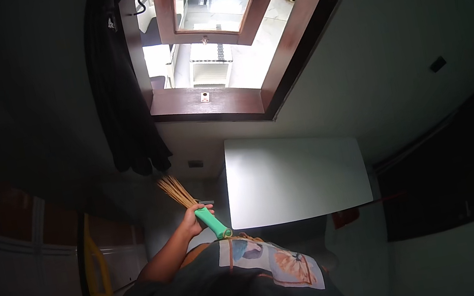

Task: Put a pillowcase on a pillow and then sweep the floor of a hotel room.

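Observation:
My left hand (196,219) is closed around the green handle of a stick broom (212,223). The handle's ringed end lies close to my shirt, and the thin tan bristles (177,192) point up and away to the left, below the hem of a dark curtain (127,119). Right of the broom is a white rectangular tabletop (297,178), apart from it. My right hand is out of view; the front of my printed shirt fills the lower middle of the picture.
Beyond the tabletop, a wall holds a wooden window frame (210,105) with a hinged glazed sash (208,36) standing ajar. A bright room shows through it, with a white table (210,64) and a person partly visible far off. A yellow metal frame (96,253) stands at the left.

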`<state>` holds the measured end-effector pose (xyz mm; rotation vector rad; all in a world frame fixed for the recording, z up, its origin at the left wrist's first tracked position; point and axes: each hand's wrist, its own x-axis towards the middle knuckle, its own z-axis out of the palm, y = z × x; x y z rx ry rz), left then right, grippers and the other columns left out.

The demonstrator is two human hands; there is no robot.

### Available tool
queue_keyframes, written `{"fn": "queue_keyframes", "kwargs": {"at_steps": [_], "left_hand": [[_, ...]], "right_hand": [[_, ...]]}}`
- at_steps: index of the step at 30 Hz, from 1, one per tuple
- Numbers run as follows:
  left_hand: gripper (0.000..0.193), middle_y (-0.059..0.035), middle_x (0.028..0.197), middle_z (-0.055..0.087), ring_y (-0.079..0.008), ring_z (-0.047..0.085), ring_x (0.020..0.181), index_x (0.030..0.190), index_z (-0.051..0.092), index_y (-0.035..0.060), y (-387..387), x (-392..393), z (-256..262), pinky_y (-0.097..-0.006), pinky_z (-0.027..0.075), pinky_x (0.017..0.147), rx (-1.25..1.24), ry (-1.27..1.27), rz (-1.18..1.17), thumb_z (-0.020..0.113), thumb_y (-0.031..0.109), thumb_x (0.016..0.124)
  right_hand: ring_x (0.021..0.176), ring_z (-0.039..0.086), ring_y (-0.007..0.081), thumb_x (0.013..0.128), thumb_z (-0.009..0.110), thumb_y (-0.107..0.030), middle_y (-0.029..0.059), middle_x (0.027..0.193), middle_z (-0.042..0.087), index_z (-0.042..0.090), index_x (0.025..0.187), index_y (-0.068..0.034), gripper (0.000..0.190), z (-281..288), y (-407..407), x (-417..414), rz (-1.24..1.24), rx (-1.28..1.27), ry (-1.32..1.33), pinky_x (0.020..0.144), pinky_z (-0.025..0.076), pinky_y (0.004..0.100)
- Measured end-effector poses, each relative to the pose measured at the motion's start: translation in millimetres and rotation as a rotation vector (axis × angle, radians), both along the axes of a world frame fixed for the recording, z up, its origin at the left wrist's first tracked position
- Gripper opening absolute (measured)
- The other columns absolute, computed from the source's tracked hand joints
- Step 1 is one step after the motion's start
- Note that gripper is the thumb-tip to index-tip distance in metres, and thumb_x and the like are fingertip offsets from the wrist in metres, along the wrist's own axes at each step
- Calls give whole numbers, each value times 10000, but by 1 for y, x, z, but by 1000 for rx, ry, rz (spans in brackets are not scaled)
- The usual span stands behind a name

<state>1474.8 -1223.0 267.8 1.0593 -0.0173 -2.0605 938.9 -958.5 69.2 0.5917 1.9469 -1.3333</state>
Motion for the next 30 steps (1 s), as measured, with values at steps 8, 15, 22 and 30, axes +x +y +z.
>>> {"fn": "queue_keyframes", "kwargs": {"at_steps": [8, 15, 22, 30], "left_hand": [[365, -108, 976, 609, -235, 593, 918, 1117, 533, 66, 0, -43, 37, -385, 472, 841, -171, 120, -123, 432, 350, 911], [452, -72, 1023, 515, -203, 505, 1015, 1142, 517, 94, 14, -120, 45, -393, 433, 869, -322, -49, -406, 458, 475, 905], [574, -96, 1092, 532, -191, 488, 1053, 1240, 454, 62, 22, -167, 35, -313, 396, 902, -743, -191, -573, 506, 506, 880], [490, -24, 987, 584, -85, 552, 779, 1183, 482, 74, 34, -140, -24, -222, 401, 643, -536, -451, -754, 546, 445, 870]], "right_hand": [[1293, 307, 304, 757, 707, -304, 218, 1432, 231, 323, 1313, 32, 755, 136, -46, 43, 768, 674, 1029, 1029, 309, 432], [1072, 556, 207, 896, 557, -308, 126, 1207, 547, 418, 1301, -34, 509, 310, -179, 150, 1263, -806, -100, 928, 417, 319], [1012, 592, 330, 684, 752, -268, 196, 1106, 588, 442, 1284, -118, 691, 320, -184, 204, 1864, -270, 737, 831, 470, 377], [912, 591, 208, 659, 696, -33, 119, 1074, 590, 442, 1273, -38, 665, 304, -84, 50, 1178, -7, 901, 781, 477, 325]]}}
